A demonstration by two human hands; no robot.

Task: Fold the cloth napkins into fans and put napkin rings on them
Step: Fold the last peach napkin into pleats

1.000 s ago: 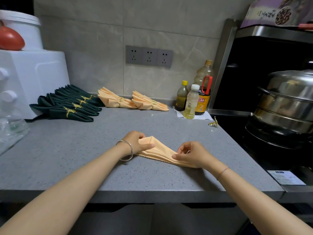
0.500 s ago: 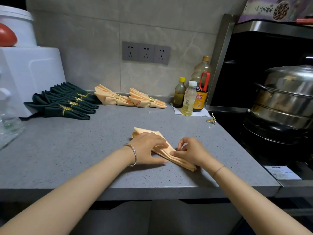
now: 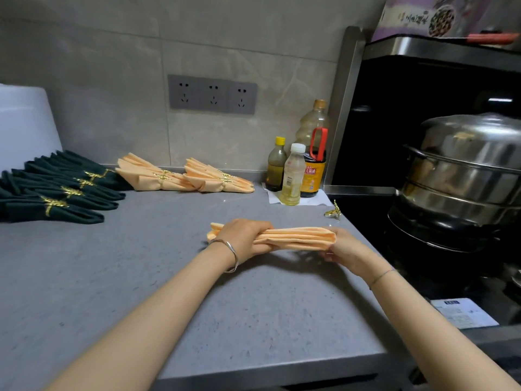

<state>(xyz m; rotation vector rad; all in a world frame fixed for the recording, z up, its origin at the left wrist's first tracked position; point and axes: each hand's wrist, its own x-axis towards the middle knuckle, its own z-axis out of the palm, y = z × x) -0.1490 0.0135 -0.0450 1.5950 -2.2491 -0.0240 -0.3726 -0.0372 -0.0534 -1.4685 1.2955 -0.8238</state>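
The left hand [image 3: 245,238] grips the pleated peach cloth napkin [image 3: 296,237] near its left end, fingers curled round it. The right hand [image 3: 342,246] clasps its right end. The napkin lies level over the grey speckled worktop [image 3: 169,263]. A small gold napkin ring [image 3: 332,213] sits near the worktop's right edge.

The single head-worn wide-angle camera looks forward and down from just behind the counter's near edge, close over the grey countertop [image 3: 141,277], facing the tiled back wall [image 3: 98,80]. The wall sockets [image 3: 212,94] sit upper centre-left; the steel steamer pot [image 3: 465,165] fills the right edge.
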